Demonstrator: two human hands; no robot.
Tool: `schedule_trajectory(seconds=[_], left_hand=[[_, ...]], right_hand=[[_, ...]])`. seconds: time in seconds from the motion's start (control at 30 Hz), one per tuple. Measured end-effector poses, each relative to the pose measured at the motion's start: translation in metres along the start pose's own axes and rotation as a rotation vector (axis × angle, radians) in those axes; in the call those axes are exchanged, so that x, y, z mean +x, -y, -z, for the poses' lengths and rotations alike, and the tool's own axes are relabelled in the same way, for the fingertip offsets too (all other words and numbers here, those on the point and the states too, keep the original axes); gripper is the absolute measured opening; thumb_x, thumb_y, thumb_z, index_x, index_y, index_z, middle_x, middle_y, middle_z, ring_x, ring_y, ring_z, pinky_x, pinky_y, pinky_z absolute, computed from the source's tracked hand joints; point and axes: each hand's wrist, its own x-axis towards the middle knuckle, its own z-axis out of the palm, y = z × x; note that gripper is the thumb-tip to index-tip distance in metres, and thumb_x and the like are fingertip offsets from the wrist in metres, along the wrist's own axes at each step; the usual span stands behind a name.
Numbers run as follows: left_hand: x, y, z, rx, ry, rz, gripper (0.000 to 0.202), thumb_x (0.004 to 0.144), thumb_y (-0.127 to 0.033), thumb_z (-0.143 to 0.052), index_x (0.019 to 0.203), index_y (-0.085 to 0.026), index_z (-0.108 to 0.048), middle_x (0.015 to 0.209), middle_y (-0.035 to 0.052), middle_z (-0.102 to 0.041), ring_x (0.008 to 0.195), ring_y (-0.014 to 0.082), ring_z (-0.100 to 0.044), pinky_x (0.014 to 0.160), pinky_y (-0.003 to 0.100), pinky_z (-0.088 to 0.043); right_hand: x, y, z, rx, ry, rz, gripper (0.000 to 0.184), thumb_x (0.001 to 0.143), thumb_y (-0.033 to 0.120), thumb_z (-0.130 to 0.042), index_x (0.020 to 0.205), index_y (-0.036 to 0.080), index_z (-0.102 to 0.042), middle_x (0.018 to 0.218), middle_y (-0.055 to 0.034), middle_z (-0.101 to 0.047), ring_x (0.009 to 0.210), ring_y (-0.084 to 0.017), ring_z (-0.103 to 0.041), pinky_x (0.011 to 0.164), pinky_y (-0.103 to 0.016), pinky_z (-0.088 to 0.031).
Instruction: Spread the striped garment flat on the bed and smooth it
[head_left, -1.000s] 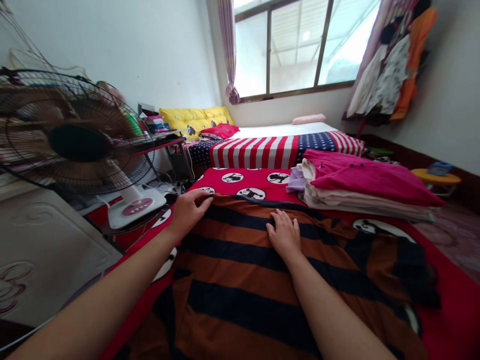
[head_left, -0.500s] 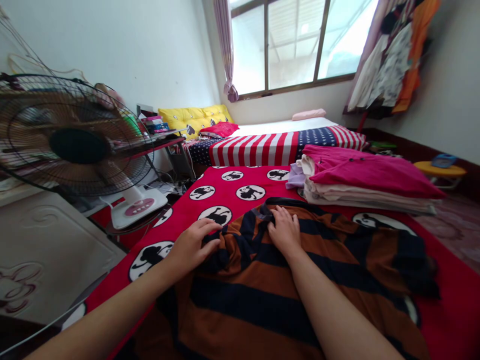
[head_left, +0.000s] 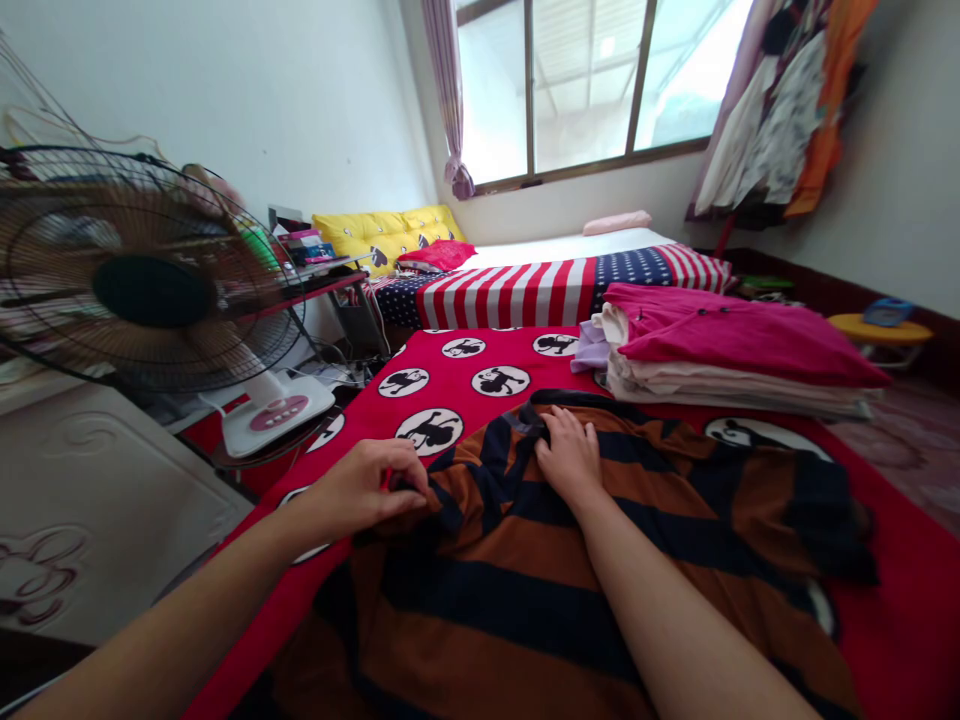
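Note:
A shirt with broad brown and dark navy stripes (head_left: 510, 570) lies spread and wrinkled on a red cloth with black monkey figures in white circles (head_left: 517, 350). Thumb and fingertips of my left hand (head_left: 375, 485) pinch a fold at the shirt's left shoulder side. My right hand (head_left: 570, 450) rests on the shirt beside its dark collar, palm down, with the fingers extended and slightly apart. The lower part of the shirt runs out of view at the bottom.
A stack of folded clothes with a magenta top (head_left: 735, 335) sits at the cloth's far right. An electric fan (head_left: 154, 290) stands at left. Behind are a bed with a flag-patterned cover (head_left: 510, 293), a yellow stool (head_left: 877, 328) and hanging clothes (head_left: 780, 130).
My left hand has shifted slightly left, and its fingers have closed into a pinch, drawing the shirt fabric a little. My right hand stays by the collar.

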Motion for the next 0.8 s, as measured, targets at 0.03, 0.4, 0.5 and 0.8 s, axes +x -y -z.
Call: schedule_trajectory(seconds=[0.03,0.4,0.5,0.8], left_hand=[[-0.008,-0.007,0.006,-0.06,0.097,-0.007,0.01,0.075,-0.031,-0.069,0.075,-0.021,-0.07,0.079,0.0011,-0.067,0.077,0.0154,-0.062,0.073,0.024,-0.048],[-0.019,-0.03,-0.047,0.113,-0.02,0.14,0.029,0.077,-0.039,-0.066,0.102,-0.024,-0.066,0.094,0.0022,-0.068,0.077,0.0166,-0.062,0.069,0.025,-0.046],[-0.012,-0.022,-0.072,0.272,-0.059,0.162,0.04,0.071,-0.04,-0.07,0.108,-0.026,-0.063,0.094,0.0028,-0.066,0.078,0.0196,-0.062,0.067,0.028,-0.045],[-0.004,-0.002,-0.021,-0.093,0.203,0.327,0.02,0.074,-0.034,-0.062,0.08,-0.017,-0.068,0.068,0.0008,-0.066,0.063,0.0143,-0.059,0.056,0.021,-0.042]], right_hand=[[0.0,0.0,0.0,0.002,0.0,0.0,0.044,0.086,0.023,-0.041,0.126,0.016,-0.055,0.145,-0.0095,-0.043,0.136,-0.024,-0.032,0.112,-0.05,-0.017],[0.0,-0.001,-0.001,0.003,-0.008,0.006,0.044,0.085,0.023,-0.041,0.127,0.016,-0.055,0.145,-0.0088,-0.043,0.136,-0.024,-0.033,0.113,-0.05,-0.017],[0.0,-0.001,0.0,0.006,-0.006,0.005,0.044,0.085,0.023,-0.042,0.126,0.016,-0.056,0.145,-0.0092,-0.043,0.136,-0.024,-0.033,0.113,-0.05,-0.017],[0.0,-0.002,-0.001,0.01,-0.003,0.007,0.043,0.085,0.023,-0.044,0.126,0.016,-0.056,0.145,-0.0091,-0.043,0.136,-0.024,-0.033,0.113,-0.051,-0.017]])
